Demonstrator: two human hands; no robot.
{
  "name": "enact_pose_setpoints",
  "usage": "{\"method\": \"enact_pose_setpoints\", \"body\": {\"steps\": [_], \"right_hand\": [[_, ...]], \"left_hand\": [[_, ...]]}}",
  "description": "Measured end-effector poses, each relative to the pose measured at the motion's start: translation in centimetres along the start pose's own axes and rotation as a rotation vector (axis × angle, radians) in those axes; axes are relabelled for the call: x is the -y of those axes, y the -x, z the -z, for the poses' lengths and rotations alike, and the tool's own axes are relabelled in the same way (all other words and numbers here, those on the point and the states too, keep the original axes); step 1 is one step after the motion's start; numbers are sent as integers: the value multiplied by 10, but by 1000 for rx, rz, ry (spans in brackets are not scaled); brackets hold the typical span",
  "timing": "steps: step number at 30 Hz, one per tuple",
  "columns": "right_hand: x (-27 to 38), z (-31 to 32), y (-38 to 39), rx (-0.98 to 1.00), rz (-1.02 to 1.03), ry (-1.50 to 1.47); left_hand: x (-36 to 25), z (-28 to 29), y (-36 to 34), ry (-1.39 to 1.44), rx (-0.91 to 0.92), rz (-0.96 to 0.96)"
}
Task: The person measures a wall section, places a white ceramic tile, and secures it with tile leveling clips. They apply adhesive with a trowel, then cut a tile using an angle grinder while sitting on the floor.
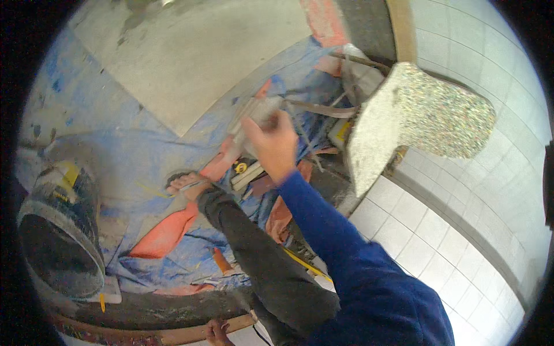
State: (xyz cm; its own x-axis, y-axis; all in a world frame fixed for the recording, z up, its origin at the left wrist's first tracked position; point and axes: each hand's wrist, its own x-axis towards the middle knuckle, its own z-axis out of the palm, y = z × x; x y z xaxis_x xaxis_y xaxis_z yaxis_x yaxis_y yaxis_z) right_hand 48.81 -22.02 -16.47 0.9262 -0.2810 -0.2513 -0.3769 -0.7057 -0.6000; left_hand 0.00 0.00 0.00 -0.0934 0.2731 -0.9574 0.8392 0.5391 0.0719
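Observation:
My right hand [274, 141], in a blue sleeve, is closed around a pale, flat-looking object [262, 111] whose kind is lost in motion blur. It is above a rumpled blue tarp [173, 153] with orange-red patches. Just below the hand lie a yellow and black tape measure [239, 166] and several pale strips [248, 175]. What appears to be my left hand [217, 333] shows at the lower edge beside a wooden edge strip [167, 336]; its grip is unclear. Between them a dark-trousered leg [248, 242] ends in a foot [189, 184] in a dark sandal.
A large beige sheet [202, 63] lies at the far side. A dark, dusty bucket [60, 242] tilts toward me at left. On the right, a bent piece of speckled foam [444, 112] rests by white tiles [398, 213]. A strap [323, 108] crosses the tarp near it.

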Motion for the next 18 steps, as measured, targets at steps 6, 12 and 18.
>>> {"method": "enact_pose_setpoints", "body": {"steps": [6, 12, 18], "right_hand": [[-46, 234, -26, -391, -279, 361], [-72, 155, 9, -246, 349, 606], [-161, -73, 9, 342, 13, 786]], "left_hand": [[20, 25, -24, -146, 82, -262], [-24, 2, -23, -28, 133, -64], [-11, 13, -26, 71, 72, -44]]}}
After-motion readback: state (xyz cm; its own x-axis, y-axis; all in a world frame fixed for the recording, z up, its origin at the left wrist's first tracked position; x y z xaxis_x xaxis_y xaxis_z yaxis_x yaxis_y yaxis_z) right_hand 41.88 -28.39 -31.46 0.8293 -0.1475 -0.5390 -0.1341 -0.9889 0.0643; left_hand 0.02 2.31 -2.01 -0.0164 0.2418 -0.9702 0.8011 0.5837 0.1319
